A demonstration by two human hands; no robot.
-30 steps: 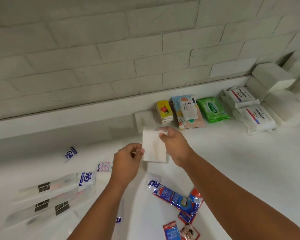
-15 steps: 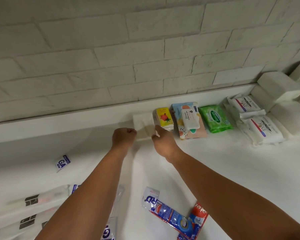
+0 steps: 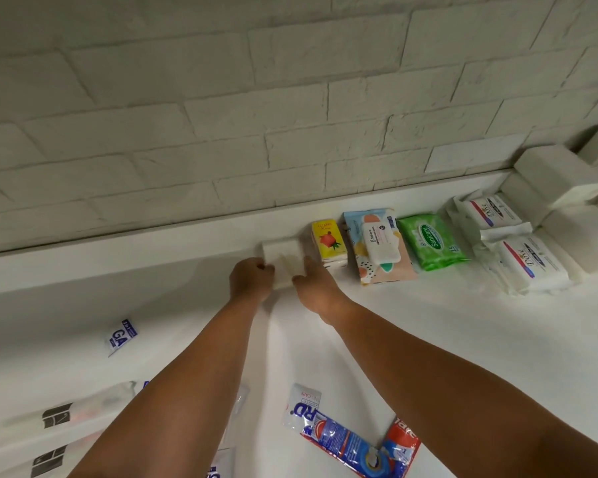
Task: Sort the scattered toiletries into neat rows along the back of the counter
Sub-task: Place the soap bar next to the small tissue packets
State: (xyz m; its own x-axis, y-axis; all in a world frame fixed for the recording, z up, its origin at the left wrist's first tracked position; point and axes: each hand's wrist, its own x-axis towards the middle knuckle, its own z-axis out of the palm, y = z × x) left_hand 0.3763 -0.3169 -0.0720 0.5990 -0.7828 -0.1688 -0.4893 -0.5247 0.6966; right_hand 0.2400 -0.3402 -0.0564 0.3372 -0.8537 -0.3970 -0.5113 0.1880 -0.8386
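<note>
A plain white tissue pack [image 3: 283, 258] lies flat at the back of the white counter [image 3: 463, 339], against the raised ledge and just left of a yellow tissue pack [image 3: 326, 240]. My left hand [image 3: 251, 279] grips its left edge with curled fingers. My right hand [image 3: 316, 288] pinches its near right corner between thumb and forefinger. Right of the yellow pack runs a row: a patterned wipes pack [image 3: 377, 248], a green Sanicare pack [image 3: 432, 241] and two white Dove packs [image 3: 529, 263].
White wrapped blocks [image 3: 560, 177] stand at the far right corner. Loose on the near counter are a blue-and-white sachet [image 3: 121, 336], a white sachet [image 3: 301, 405], blue toothpaste sachets [image 3: 346, 439], a red one [image 3: 403, 439] and clear toothbrush packs [image 3: 66, 412].
Both hands carried the white pack from mid-air above the counter back to the ledge and set it down beside the yellow pack. My view shifted forward.
</note>
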